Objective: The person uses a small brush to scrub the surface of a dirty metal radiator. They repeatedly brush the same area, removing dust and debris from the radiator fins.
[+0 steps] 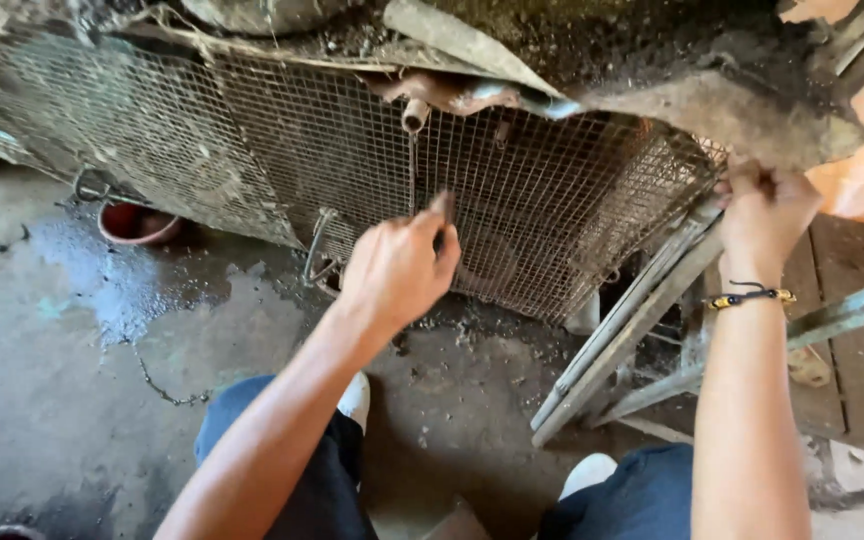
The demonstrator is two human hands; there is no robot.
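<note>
Gripping wire mesh cage [552, 210], right hand [764, 210], seemingly

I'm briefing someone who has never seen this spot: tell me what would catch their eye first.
A rusty wire mesh cage front fills the middle. The left hand pinches something thin at the mesh centre, and the right hand, with a beaded bracelet on its wrist, grips the cage's upper right corner. A reddish bowl sits on the wet concrete floor at left.
</note>
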